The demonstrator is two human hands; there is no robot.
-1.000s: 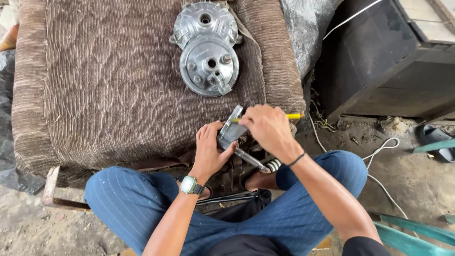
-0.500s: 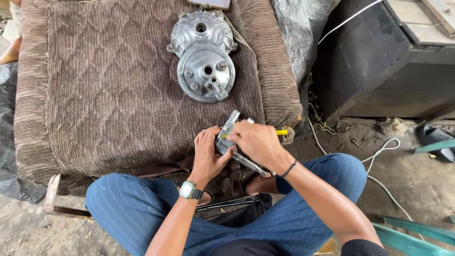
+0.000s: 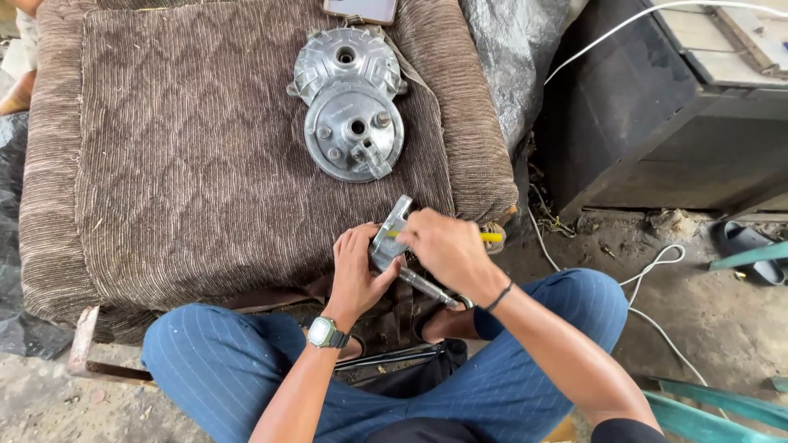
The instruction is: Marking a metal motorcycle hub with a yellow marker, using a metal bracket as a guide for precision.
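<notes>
Left hand: my left hand (image 3: 358,271) is curled around the lower side of a small metal part (image 3: 389,238), thumb and fingers closed on it, wristwatch (image 3: 323,332) facing up.
Right hand: my right hand (image 3: 447,250) is folded into a loose fist over a yellow-handled tool (image 3: 489,237), gripping it; the yellow end sticks out to the right past my knuckles, and the working end meets the metal part.
Metal part: silver, flat and angled, held between both hands just off the front edge of the brown cushion (image 3: 189,164), above my knees; a slim metal shaft (image 3: 427,287) runs from it down toward my right wrist.
On the cushion: two round grey metal hub plates (image 3: 351,102), one overlapping the other, lie well apart from my hands toward the far edge.
Around me: my blue striped trousers (image 3: 230,369) below, a white cable (image 3: 657,271) on the dirt floor to the right, a dark cabinet (image 3: 657,123) beyond it.
</notes>
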